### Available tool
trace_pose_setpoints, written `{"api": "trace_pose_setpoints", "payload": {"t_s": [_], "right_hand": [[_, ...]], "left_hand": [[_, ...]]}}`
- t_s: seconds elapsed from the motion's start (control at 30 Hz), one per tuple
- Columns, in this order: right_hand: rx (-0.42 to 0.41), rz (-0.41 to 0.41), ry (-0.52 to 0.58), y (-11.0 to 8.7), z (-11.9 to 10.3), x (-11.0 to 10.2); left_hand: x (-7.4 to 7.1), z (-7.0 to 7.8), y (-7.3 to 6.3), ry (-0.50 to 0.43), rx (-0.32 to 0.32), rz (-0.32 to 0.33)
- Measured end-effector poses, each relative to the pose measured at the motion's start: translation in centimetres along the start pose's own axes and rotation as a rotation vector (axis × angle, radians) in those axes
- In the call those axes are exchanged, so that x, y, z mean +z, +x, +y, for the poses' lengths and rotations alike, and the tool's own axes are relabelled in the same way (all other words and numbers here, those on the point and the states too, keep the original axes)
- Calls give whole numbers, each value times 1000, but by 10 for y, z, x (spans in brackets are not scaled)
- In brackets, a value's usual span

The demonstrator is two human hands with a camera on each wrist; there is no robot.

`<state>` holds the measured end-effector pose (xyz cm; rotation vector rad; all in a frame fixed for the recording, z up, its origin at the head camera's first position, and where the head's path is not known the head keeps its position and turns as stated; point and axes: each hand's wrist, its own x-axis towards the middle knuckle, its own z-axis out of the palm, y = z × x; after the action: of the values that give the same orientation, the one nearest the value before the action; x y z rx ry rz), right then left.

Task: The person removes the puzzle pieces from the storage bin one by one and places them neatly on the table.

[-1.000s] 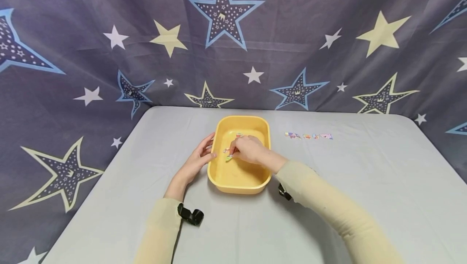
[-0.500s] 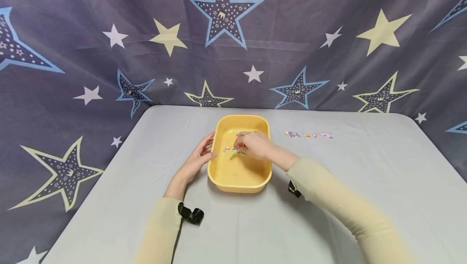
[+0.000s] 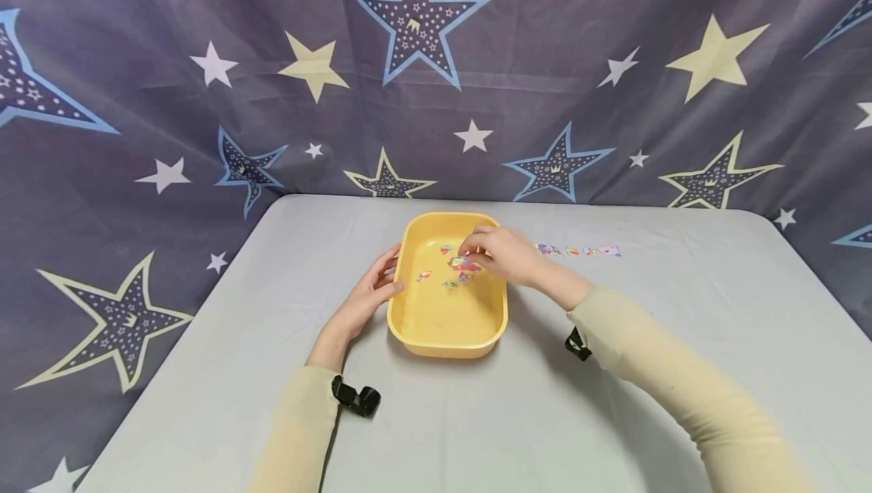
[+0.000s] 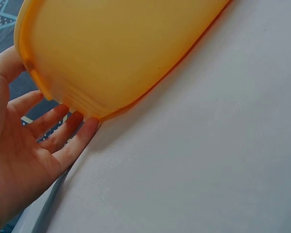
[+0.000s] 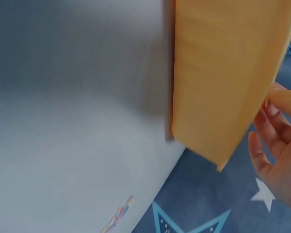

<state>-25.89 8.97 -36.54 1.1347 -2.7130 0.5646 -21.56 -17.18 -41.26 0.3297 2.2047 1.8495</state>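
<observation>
A yellow plastic basin stands on the table, with several small colourful cut-out pieces lying on its floor. My left hand holds its left side, thumb over the rim and fingers against the outer wall; the left wrist view has this hand beside the basin wall. My right hand reaches over the right rim and pinches a small colourful piece just above a red and purple one. In the right wrist view the rim partly hides its fingertips.
Right of the basin, a row of small colourful pieces lies on the grey-white table cover. Behind the table hangs a dark star-patterned cloth. Black wrist straps sit on both arms.
My right hand has moved right and away from me across the basin, leaving a green piece on its floor and uncovering others. The left hand and the basin have stayed put.
</observation>
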Motion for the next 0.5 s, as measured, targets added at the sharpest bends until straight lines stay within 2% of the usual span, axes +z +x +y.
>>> {"api": "trace_pose_setpoints", "payload": {"t_s": [0.5], "right_hand": [[25, 78, -27, -24, 27, -23]], "left_hand": [[0, -1, -1, 9, -7, 6]]}}
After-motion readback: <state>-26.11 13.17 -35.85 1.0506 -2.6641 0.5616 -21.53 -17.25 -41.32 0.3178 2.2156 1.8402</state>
